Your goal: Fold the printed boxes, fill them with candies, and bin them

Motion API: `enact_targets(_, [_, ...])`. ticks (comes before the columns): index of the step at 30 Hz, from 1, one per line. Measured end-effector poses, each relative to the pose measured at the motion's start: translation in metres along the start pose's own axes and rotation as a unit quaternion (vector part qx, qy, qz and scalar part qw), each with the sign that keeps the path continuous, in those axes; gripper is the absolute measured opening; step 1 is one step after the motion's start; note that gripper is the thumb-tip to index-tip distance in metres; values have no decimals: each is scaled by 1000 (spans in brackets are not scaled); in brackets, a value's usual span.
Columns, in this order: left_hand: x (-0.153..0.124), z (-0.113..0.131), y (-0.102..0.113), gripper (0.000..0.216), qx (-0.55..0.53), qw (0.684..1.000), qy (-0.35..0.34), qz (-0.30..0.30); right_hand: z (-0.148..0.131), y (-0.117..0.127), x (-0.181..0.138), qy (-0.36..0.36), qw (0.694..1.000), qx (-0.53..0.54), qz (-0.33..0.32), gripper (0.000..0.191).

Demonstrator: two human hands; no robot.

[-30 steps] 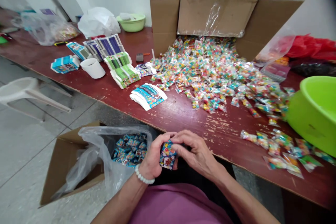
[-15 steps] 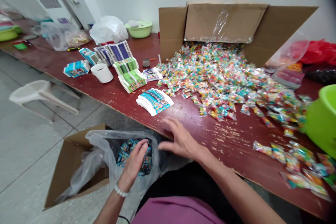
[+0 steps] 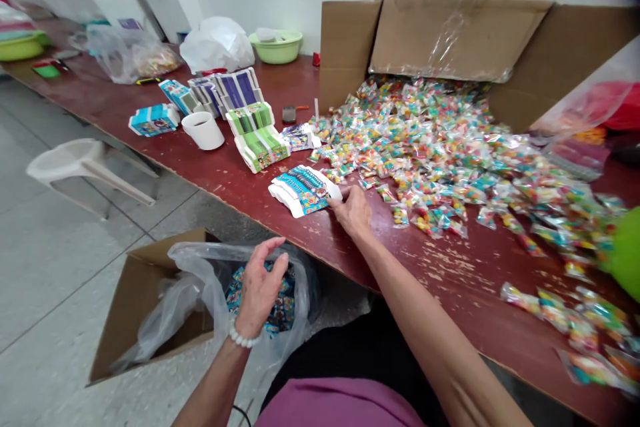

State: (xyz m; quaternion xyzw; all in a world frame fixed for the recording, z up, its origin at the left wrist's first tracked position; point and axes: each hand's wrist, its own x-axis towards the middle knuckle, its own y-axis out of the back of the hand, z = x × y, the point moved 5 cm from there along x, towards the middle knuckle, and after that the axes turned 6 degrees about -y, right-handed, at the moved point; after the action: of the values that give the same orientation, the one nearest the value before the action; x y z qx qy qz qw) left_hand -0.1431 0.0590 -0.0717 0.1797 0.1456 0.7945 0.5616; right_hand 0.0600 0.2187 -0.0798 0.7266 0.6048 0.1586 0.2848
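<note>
My left hand (image 3: 261, 287) hovers above the plastic-lined cardboard box (image 3: 145, 307) on the floor, fingers loosely apart and holding nothing; small blue printed boxes (image 3: 280, 310) lie inside the liner below it. My right hand (image 3: 353, 210) reaches over the red table (image 3: 450, 280), its fingertips on the right edge of a stack of flat blue printed cartons (image 3: 303, 188). A big heap of small colourful sweet packets (image 3: 440, 147) spreads just right of that hand.
A large opened cardboard box (image 3: 450, 33) stands behind the heap. Green and purple flat carton stacks (image 3: 255, 133), a white cup (image 3: 203, 130) and green basins (image 3: 277, 45) sit on the table. A white stool (image 3: 75, 163) stands on the floor at left.
The small blue box held in both hands a second ago went into the floor box. My left hand has lifted off it; my right hand has reached forward to the blue carton stack.
</note>
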Motion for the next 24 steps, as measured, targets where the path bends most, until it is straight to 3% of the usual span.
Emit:
enact_targets(5, [11,18,12,39,-6,995,-57,82,-3,23,-9,25,986,139,-94,25])
enact_targets(7, [16,29,13,41,-73,993,-50,73,-4,39,-25,42,971,189,-143,28])
enact_targets(8, [18,35,8,40,-128,991,-26,33,-5,46,-36,54,959,218,-175,29])
enact_targets(10, [13,45,-14,40,-254,957,63,-123,-8,59,-60,81,919,286,-261,29])
enact_targets(11, [5,52,-28,42,-313,916,114,-224,-10,64,-73,86,898,309,-301,27])
enact_targets(13, [-21,66,-55,50,-396,803,194,-401,-9,72,-94,76,871,334,-353,25])
enact_targets(15, [-43,76,-72,54,-444,719,225,-486,-5,76,-107,53,862,342,-372,24])
enact_targets(16, [-50,79,-77,54,-460,702,228,-494,-3,78,-111,45,861,346,-370,24])
enact_targets(20, [-58,77,-87,49,-480,731,212,-435,3,82,-125,40,861,365,-351,38])
enact_targets(22, [-57,77,-86,42,-461,761,208,-407,4,81,-136,33,850,371,-373,48])
enact_targets(24, [-55,76,-85,34,-431,794,212,-373,6,76,-149,15,834,371,-407,42])
